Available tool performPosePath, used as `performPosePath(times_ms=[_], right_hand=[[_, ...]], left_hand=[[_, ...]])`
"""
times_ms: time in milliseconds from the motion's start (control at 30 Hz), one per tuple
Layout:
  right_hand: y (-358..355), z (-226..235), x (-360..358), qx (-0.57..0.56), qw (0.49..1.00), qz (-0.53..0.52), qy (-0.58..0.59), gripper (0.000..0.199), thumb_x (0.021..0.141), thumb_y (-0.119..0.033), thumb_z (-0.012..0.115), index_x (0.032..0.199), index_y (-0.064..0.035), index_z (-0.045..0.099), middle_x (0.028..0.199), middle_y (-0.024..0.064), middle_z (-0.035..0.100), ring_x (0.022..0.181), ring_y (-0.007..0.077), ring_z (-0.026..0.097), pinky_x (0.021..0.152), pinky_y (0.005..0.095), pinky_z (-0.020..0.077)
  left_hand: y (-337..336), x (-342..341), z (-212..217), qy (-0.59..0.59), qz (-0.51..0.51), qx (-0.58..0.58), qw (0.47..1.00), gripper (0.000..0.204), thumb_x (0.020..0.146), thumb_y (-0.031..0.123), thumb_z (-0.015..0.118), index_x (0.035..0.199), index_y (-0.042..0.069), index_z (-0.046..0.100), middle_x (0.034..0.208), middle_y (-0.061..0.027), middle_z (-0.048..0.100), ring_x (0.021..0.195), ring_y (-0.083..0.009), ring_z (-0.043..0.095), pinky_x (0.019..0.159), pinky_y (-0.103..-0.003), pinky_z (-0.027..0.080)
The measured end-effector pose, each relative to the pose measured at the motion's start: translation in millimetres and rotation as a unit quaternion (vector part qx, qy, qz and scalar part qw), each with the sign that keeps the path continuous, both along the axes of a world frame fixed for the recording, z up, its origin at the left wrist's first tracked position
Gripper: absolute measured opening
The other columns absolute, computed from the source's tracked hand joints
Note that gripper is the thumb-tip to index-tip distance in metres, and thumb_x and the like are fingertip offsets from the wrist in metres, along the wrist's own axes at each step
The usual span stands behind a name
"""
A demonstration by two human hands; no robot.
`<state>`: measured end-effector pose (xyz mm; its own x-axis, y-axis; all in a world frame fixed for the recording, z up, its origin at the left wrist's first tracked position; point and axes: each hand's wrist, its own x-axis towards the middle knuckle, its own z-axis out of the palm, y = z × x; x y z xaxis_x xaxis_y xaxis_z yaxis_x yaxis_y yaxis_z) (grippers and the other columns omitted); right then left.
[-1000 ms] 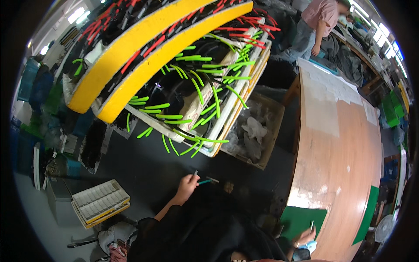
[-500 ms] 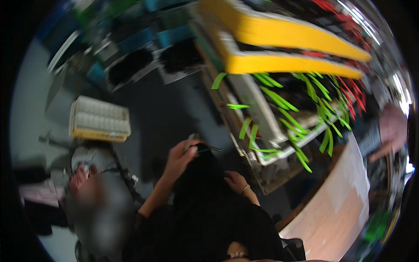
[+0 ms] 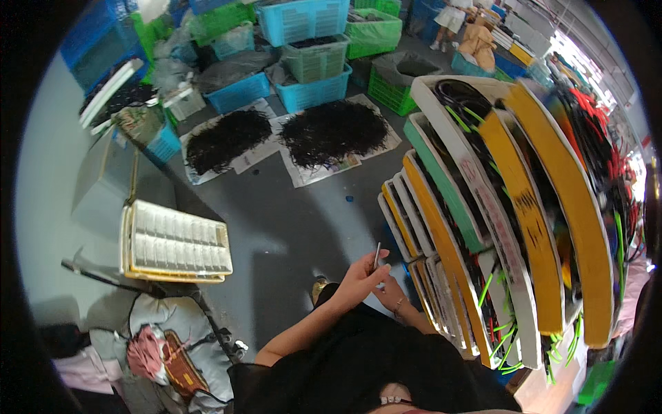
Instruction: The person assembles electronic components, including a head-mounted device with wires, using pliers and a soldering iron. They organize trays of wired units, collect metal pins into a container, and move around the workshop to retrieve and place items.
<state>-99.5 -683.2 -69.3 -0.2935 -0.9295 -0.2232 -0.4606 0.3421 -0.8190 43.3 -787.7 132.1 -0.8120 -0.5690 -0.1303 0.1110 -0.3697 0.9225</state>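
Observation:
My left hand (image 3: 359, 281) is closed around a slim grey metal tool (image 3: 377, 256) that points upward; its exact kind does not show. Just beyond and to the right, my right hand (image 3: 391, 294) wears a thin bracelet at the wrist. Its fingers are partly hidden behind my left hand, so I cannot tell whether they grip anything. Both hands are in front of my body, over the grey floor. Close on the right rises a stack of yellow, white and green trays (image 3: 527, 200), with black cables and bright green strips sticking out.
Black strands lie in heaps (image 3: 334, 133) on sheets on the floor. Behind them stand blue crates (image 3: 314, 90) and green crates (image 3: 392, 92). A compartmented white tray (image 3: 181, 241) is at left, above a chair (image 3: 169, 310) with a brown bag (image 3: 185, 366). A person (image 3: 452, 19) stands far back.
My view has swung, bringing the tray stack upright on the right and the floor heaps into sharper sight. My hands have come together, with the metal tool still in my left hand.

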Motion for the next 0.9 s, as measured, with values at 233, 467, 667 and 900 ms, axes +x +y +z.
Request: performPosePath(times_ms=[233, 467, 667, 900], right_hand=[[-138.8, 71.2, 27.0, -0.018, 0.986, -0.008, -0.163, 0.020, 0.071, -0.011, 0.054, 0.087, -0.0012, 0.053, 0.086, 0.0145, 0.057, 0.083, 0.0262, 0.056, 0.069, 0.0373, 0.0457], [-259.3, 57.9, -1.8, -0.014, 1.000, 0.002, 0.013, 0.033, 0.071, -0.026, 0.055, 0.097, -0.0057, 0.054, 0.095, 0.0152, 0.056, 0.093, 0.0318, 0.051, 0.080, 0.0377, 0.0410], [-338.6, 25.0, -76.6, 0.013, 0.997, -0.035, 0.066, 0.035, 0.076, -0.032, 0.053, 0.100, -0.0056, 0.052, 0.098, 0.0165, 0.053, 0.092, 0.0318, 0.049, 0.080, 0.0389, 0.0391], [-388.6, 4.8, -125.4, 0.152, 0.985, -0.070, 0.045, 0.033, 0.078, -0.032, 0.051, 0.096, -0.0047, 0.054, 0.101, 0.0174, 0.053, 0.096, 0.0318, 0.050, 0.081, 0.0394, 0.0392]], left_hand=[[-117.7, -14.4, 19.4, -0.013, -0.083, 0.029, 0.996, 0.044, 0.083, 0.020, 0.053, 0.119, 0.001, 0.037, 0.089, 0.0001, 0.051, 0.081, -0.0069, 0.048, 0.072, -0.023, 0.040], [-248.1, -58.9, 74.2, 0.006, -0.111, 0.094, 0.989, 0.047, 0.079, 0.007, 0.053, 0.122, 0.002, 0.035, 0.079, 0.0019, 0.048, 0.073, -0.0060, 0.045, 0.067, -0.020, 0.037], [-370.5, -85.7, 106.7, 0.206, -0.080, 0.050, 0.974, 0.070, 0.068, 0.029, 0.059, 0.120, -0.010, 0.033, 0.059, 0.0032, 0.039, 0.061, -0.0104, 0.044, 0.080, -0.033, 0.041], [-538.5, -121.5, 137.2, 0.273, -0.017, 0.220, 0.936, 0.084, 0.072, 0.040, 0.059, 0.121, -0.014, 0.018, 0.068, 0.0011, 0.042, 0.069, -0.0111, 0.046, 0.088, -0.044, 0.030]])
